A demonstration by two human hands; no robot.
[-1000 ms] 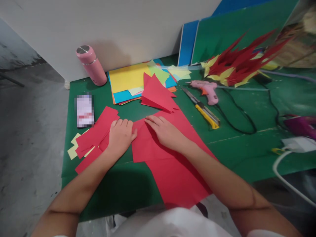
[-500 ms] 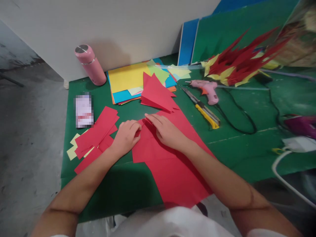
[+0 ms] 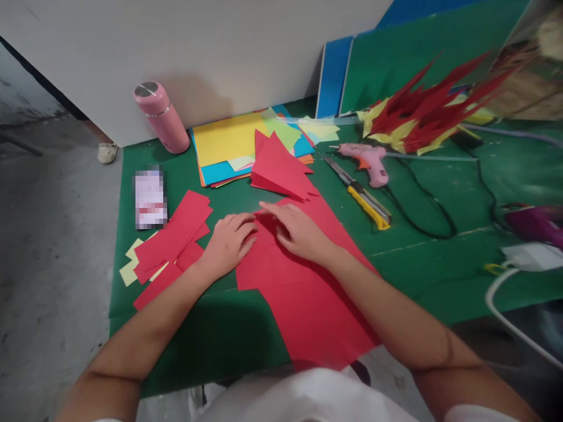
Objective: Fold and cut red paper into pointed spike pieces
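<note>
A large piece of red paper (image 3: 308, 305) lies in front of me, running from the front edge of the table toward the back, with a smaller red sheet (image 3: 253, 266) on its left part. My left hand (image 3: 229, 241) rests at that sheet's upper left edge, fingers loosely bent and apart, thumb spread from them. Across the same upper edge lies my right hand (image 3: 299, 230), its index finger stretched out and the others slightly curled beneath. Both sets of fingertips touch the paper close together. Just beyond them sits a stack of pointed red paper pieces (image 3: 279, 167).
Red paper strips (image 3: 173, 231) lie left, near a blurred phone (image 3: 150, 198) and pink bottle (image 3: 163, 120). Coloured sheets (image 3: 229, 138) lie behind. To the right are a yellow utility knife (image 3: 367, 205), pink glue gun (image 3: 372, 163) and paper flames (image 3: 422, 117). A foot (image 3: 107, 153) shows beyond the table.
My left fingers have opened a little and slid slightly right along the paper edge. My right hand has shifted only slightly. A person's foot has come into view at the back left.
</note>
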